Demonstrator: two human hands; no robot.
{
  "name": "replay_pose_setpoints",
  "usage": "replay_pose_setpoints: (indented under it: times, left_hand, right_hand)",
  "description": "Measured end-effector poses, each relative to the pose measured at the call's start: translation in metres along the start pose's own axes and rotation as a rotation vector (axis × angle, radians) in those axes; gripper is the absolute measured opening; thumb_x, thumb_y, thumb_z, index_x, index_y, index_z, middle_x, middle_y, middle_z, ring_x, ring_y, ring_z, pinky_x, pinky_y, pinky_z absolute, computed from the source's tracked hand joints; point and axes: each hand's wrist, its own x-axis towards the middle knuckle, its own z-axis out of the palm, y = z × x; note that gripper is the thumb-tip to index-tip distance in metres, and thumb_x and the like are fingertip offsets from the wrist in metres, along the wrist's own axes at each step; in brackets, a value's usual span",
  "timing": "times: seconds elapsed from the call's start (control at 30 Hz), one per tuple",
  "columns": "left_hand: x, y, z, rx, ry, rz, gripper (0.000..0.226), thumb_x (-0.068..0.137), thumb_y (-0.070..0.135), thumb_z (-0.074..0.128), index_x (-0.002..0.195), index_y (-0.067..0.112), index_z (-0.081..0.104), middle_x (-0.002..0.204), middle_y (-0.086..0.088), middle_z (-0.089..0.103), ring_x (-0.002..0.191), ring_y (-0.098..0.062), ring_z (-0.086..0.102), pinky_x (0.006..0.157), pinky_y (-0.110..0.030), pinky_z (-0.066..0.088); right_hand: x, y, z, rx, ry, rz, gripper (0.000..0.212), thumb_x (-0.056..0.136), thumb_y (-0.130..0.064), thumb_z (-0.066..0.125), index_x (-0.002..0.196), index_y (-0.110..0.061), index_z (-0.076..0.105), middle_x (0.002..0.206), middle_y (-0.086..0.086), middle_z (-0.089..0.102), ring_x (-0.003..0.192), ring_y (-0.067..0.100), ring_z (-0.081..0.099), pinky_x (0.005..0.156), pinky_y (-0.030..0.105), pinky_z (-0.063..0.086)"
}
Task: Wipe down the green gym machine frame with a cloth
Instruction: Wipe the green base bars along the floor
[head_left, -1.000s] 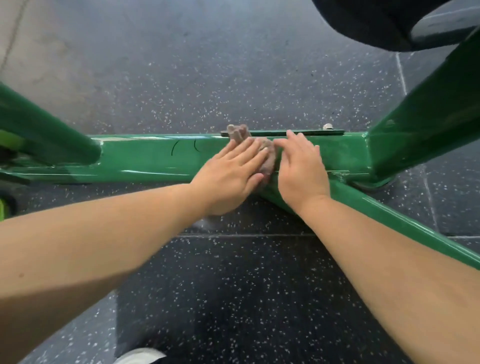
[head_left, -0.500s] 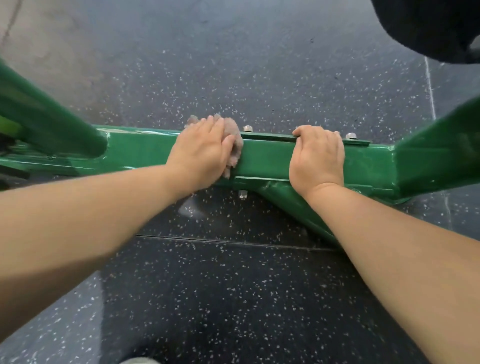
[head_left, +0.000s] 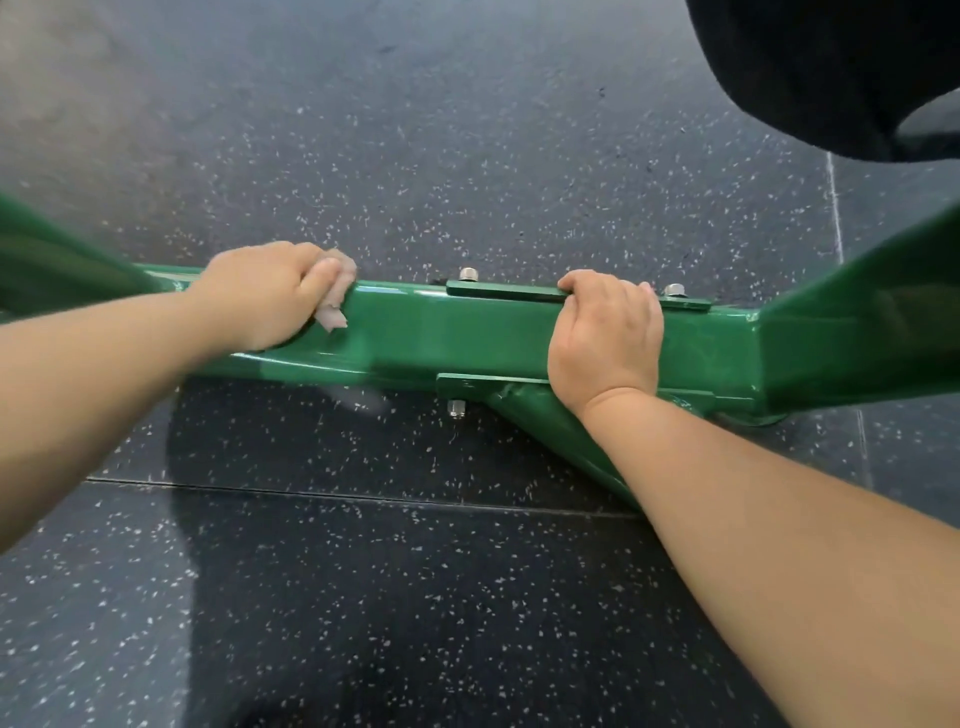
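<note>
My left hand (head_left: 265, 293) grips a crumpled pale cloth (head_left: 335, 306) against the top of the glossy green metal frame beam (head_left: 441, 332), which lies low across the speckled dark rubber floor (head_left: 415, 597). My right hand (head_left: 608, 338) curls its grip over the beam's far edge, near a silver bolt (head_left: 674, 289).

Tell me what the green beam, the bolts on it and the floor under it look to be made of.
Green beam: likely steel box tube under glossy paint; it shows sharp highlights, square edges and a welded joint.
Bolts: bare silvery metal, perhaps stainless or zinc-plated; shiny hex heads.
Floor: probably rubber gym tiles; dark matte surface with pale flecks and straight seams.
</note>
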Motion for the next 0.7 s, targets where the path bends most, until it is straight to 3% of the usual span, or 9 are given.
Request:
replay_pose_setpoints:
  times: [0.07,0.13,0.2,0.23,0.33,0.47,0.6,0.7]
  left_hand:
    - [0.004,0.013,0.003,-0.002,0.035,-0.095,0.043,0.101,0.043,0.022,0.107,0.024,0.06,0.117,-0.011,0.063,0.106,-0.035,0.057,0.088,-0.043,0.043]
    - [-0.012,0.047,0.022,-0.01,0.098,0.06,0.051,0.094,0.049,0.019,0.122,0.033,0.058,0.138,-0.007,0.056,0.125,-0.034,0.05,0.103,-0.048,0.04]
    - [-0.041,0.079,0.048,0.022,0.142,0.28,0.065,0.095,0.052,0.015,0.153,0.029,0.031,0.162,-0.002,0.026,0.149,-0.027,0.023,0.121,-0.048,0.02]
    - [-0.053,0.083,0.058,0.05,0.193,0.356,0.064,0.097,0.051,0.018,0.156,0.025,0.019,0.163,-0.001,0.017,0.15,-0.025,0.016,0.122,-0.046,0.014]
    - [-0.064,0.054,0.07,0.167,0.312,0.523,0.062,0.1,0.044,0.029,0.156,0.023,0.012,0.161,-0.004,0.013,0.15,-0.027,0.017,0.121,-0.043,0.012]
    - [-0.085,-0.007,0.08,0.341,0.356,0.617,0.081,0.088,0.019,0.034,0.158,0.027,-0.006,0.165,-0.002,-0.011,0.153,-0.023,-0.008,0.124,-0.042,-0.003]
    - [-0.066,0.027,0.074,0.28,0.445,0.579,0.091,0.092,0.017,0.061,0.158,0.017,-0.001,0.162,-0.01,0.009,0.15,-0.029,0.011,0.125,-0.039,0.003]
    - [-0.045,0.072,0.076,0.285,0.472,0.721,0.084,0.091,0.024,0.068,0.155,0.006,0.016,0.159,-0.017,0.025,0.147,-0.033,0.025,0.122,-0.046,0.019]
  right_hand:
    - [0.0,0.001,0.0,-0.003,0.0,0.002,0.029,0.1,-0.018,0.037,0.118,-0.022,0.06,0.11,-0.003,0.062,0.114,0.023,0.049,0.12,0.036,0.009]
    - [0.0,0.0,0.001,-0.006,-0.007,-0.001,0.03,0.101,-0.018,0.036,0.118,-0.022,0.06,0.111,-0.003,0.062,0.115,0.023,0.049,0.121,0.036,0.01]
    - [0.0,-0.001,0.001,-0.02,-0.011,-0.003,0.03,0.101,-0.019,0.036,0.118,-0.023,0.059,0.111,-0.003,0.062,0.115,0.023,0.049,0.121,0.036,0.01]
    - [0.001,-0.001,0.0,-0.023,-0.014,-0.005,0.03,0.101,-0.019,0.036,0.118,-0.023,0.059,0.112,-0.003,0.062,0.115,0.023,0.049,0.121,0.036,0.011]
    - [0.0,-0.001,-0.001,-0.018,-0.007,-0.009,0.029,0.1,-0.019,0.036,0.118,-0.022,0.06,0.112,-0.002,0.063,0.115,0.023,0.049,0.121,0.037,0.012]
    - [0.0,0.0,0.0,-0.025,-0.002,-0.015,0.029,0.1,-0.019,0.036,0.117,-0.021,0.06,0.11,0.0,0.063,0.113,0.025,0.05,0.12,0.039,0.016]
    - [0.0,-0.002,0.0,-0.037,0.005,-0.02,0.029,0.1,-0.017,0.037,0.116,-0.019,0.06,0.108,0.003,0.064,0.111,0.027,0.051,0.117,0.041,0.02]
    - [0.0,-0.004,-0.001,-0.047,0.007,-0.018,0.029,0.1,-0.016,0.038,0.117,-0.018,0.061,0.108,0.004,0.065,0.11,0.028,0.051,0.116,0.042,0.022]
